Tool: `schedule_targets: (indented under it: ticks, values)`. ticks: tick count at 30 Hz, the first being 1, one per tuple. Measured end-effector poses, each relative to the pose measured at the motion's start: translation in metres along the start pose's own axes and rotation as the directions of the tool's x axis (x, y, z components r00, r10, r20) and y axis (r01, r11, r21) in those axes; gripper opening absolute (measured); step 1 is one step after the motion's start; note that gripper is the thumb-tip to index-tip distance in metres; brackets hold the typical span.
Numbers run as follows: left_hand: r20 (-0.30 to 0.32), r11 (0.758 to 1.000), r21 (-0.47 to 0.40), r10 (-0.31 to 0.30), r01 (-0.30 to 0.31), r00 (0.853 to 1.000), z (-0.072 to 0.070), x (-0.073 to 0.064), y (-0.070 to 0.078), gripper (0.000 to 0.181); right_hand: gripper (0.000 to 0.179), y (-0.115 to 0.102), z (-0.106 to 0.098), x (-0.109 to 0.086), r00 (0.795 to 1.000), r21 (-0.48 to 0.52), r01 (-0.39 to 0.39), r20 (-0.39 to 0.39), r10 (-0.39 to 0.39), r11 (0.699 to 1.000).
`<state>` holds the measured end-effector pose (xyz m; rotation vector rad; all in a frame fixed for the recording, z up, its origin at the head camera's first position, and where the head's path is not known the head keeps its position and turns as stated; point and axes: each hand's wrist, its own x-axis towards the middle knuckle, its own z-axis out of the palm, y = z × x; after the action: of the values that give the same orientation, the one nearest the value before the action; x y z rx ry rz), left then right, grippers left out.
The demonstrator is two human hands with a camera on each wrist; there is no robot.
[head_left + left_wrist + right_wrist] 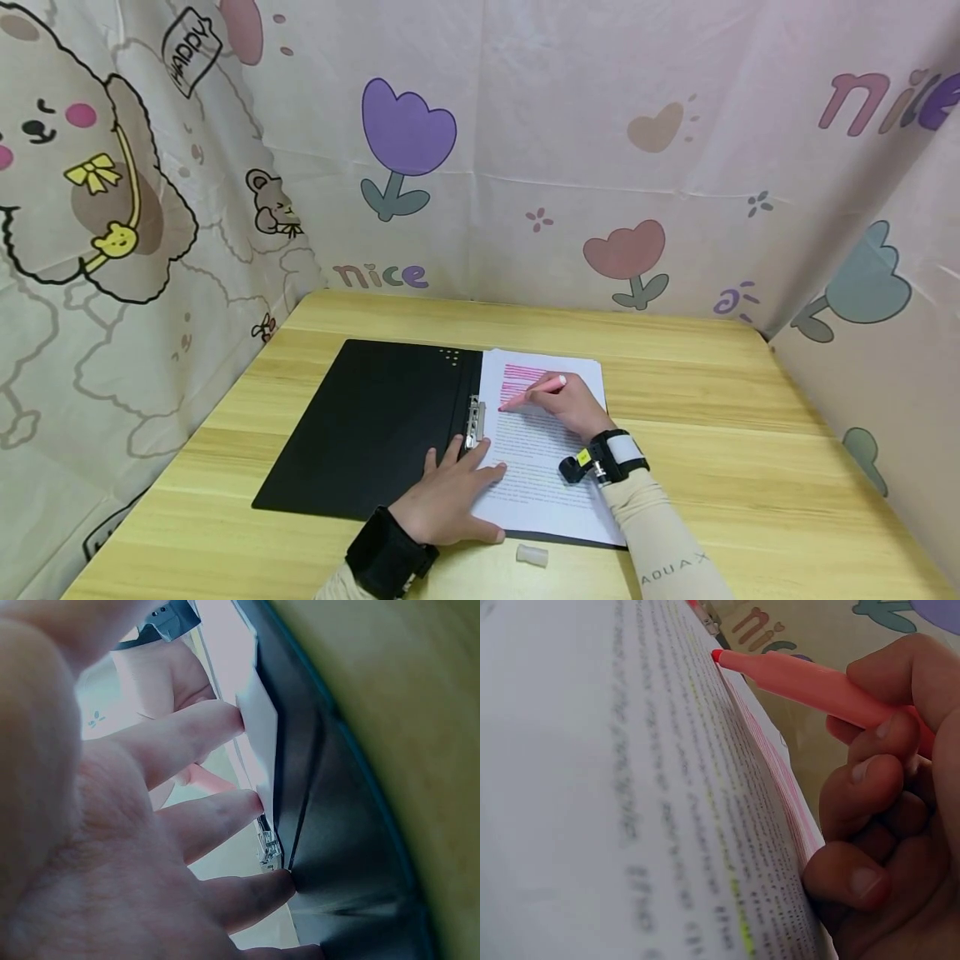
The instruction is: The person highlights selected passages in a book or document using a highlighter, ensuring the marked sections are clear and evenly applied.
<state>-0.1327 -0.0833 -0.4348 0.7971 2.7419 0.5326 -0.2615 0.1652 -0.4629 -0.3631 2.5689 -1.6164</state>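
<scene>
My right hand (573,404) pinches a pink highlighter (536,392) between thumb and fingers. Its red-pink tip is right at the left margin of the printed page (540,492), just under several pink-marked lines (520,379). In the right wrist view the highlighter (810,682) slants over the sheet, where yellow streaks (744,930) also cross the text. The paper sits on the right side of an opened black folder (375,425). With fingers spread, my left hand (450,496) rests across the folder's lower spine and the page's left edge, close below the metal clip (474,421).
A small whitish, short cylindrical piece (532,555) lies on the wooden table (697,400) in front of the folder. Patterned cloth (525,150) hangs behind and along both sides of the table. Each wrist wears a black strap.
</scene>
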Motion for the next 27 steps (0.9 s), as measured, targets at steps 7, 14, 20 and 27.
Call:
schedule_targets:
  ticks: [7,14,20,27]
  values:
    - [0.009,1.000,0.003,-0.008,0.008,1.000,0.0002,-0.0001,0.0005,0.081,0.016,-0.0018,0.0014,0.0017,1.000,-0.036,0.024,-0.016,-0.025,0.999]
    - [0.007,1.000,-0.010,-0.011,0.011,1.000,0.0004,-0.0012,0.0006,0.081,0.023,-0.0015,0.0002,0.0015,0.999,-0.084,0.051,0.009,-0.050,0.995]
    - [0.007,0.999,-0.030,-0.011,0.011,1.000,0.0003,-0.0016,-0.0001,0.080,0.026,-0.0024,-0.0013,0.0007,0.997,-0.093,0.071,0.026,-0.069,0.993]
    - [0.010,0.999,-0.030,-0.017,0.017,1.000,0.0007,-0.0017,0.0002,0.080,0.028,-0.0030,-0.0029,0.0000,0.997,-0.119,0.070,0.001,-0.071,0.990]
